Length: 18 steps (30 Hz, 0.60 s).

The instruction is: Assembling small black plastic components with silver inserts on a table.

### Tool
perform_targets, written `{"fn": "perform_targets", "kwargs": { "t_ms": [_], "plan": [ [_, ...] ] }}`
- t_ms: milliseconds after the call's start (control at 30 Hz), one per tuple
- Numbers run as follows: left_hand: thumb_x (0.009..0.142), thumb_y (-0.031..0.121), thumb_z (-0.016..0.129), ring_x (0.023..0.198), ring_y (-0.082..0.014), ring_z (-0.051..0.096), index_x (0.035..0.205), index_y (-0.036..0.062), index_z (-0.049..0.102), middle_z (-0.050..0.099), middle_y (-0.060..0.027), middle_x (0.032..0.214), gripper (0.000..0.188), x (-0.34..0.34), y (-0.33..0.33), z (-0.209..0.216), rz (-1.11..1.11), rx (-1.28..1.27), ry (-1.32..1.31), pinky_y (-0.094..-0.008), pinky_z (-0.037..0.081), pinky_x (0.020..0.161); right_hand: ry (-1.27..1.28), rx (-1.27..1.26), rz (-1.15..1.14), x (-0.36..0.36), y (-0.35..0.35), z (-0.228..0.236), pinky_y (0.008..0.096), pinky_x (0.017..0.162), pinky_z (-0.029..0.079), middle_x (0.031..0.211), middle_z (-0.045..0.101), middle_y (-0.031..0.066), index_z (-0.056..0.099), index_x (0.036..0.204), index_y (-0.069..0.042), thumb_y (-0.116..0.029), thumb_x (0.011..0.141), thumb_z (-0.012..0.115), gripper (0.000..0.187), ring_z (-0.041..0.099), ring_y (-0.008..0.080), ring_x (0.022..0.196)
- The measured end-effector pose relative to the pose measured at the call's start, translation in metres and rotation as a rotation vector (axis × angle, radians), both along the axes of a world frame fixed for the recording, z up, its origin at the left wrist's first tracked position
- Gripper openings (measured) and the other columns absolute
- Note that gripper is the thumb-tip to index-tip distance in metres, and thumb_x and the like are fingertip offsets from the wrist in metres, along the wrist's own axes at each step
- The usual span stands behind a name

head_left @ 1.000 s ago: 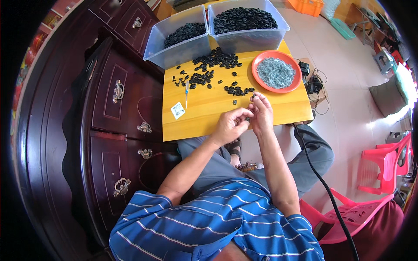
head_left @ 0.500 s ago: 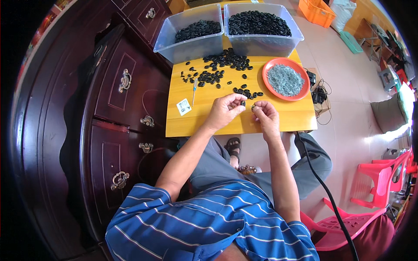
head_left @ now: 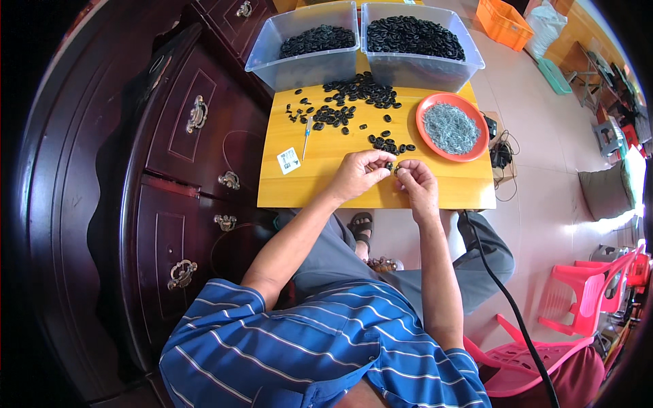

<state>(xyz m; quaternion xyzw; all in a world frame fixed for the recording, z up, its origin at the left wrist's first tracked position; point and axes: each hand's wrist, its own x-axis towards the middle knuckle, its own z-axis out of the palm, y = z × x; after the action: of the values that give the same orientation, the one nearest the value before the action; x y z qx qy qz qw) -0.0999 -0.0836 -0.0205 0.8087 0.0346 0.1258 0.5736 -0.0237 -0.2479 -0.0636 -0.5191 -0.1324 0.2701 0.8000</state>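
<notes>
My left hand (head_left: pixel 357 175) pinches a small black oval piece (head_left: pixel 389 165) between thumb and fingers, above the near part of the yellow table (head_left: pixel 326 187). Close against it, my right hand (head_left: pixel 419 182) is closed at the fingertips on something tiny, too small to make out. The two sets of fingertips nearly meet at the black piece. Just beyond them lies a small group of black oval pieces (head_left: pixel 386 144). To the right, an orange-red plate (head_left: pixel 481 145) holds a heap of thin grey bits (head_left: pixel 451 128).
Two clear plastic bins (head_left: pixel 303 73) full of black pieces stand at the table's far edge. More black pieces (head_left: pixel 333 117), a thin screwdriver-like tool (head_left: pixel 307 138) and a white printed card (head_left: pixel 288 160) lie left. A dark wooden cabinet (head_left: pixel 178 136) borders the left; a black cable (head_left: pixel 500 282) runs at right.
My left hand has brought the black piece rightward, closer to my right fingertips. The whole view has shifted slightly.
</notes>
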Motion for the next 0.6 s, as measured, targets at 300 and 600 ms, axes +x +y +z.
{"fn": "perform_targets", "kwargs": {
  "t_ms": [300,600],
  "plan": [
    [0.088,-0.002,0.067,0.083,-0.0046,0.062,0.118,0.0026,0.069,0.07,0.001,0.096,0.03,-0.002,-0.003,0.006,-0.006,-0.014,-0.001,-0.0218,0.053,0.079,0.01,0.017,-0.001,0.001,-0.003,0.001,0.022,0.066,0.047,0.087,0.065,0.0009,0.062,0.107,-0.002,-0.006,0.094,0.065,0.014,0.057,0.008,0.071],
    [0.089,0.0,0.068,0.084,-0.0049,0.062,0.117,0.0031,0.069,0.07,0.0008,0.096,0.028,-0.003,-0.003,0.007,-0.009,0.012,0.017,-0.0226,0.053,0.08,0.019,0.029,-0.002,-0.002,-0.003,0.003,0.0221,0.066,0.047,0.086,0.065,0.001,0.062,0.107,-0.001,-0.005,0.094,0.065,0.014,0.057,0.0081,0.071]
  ]
}}
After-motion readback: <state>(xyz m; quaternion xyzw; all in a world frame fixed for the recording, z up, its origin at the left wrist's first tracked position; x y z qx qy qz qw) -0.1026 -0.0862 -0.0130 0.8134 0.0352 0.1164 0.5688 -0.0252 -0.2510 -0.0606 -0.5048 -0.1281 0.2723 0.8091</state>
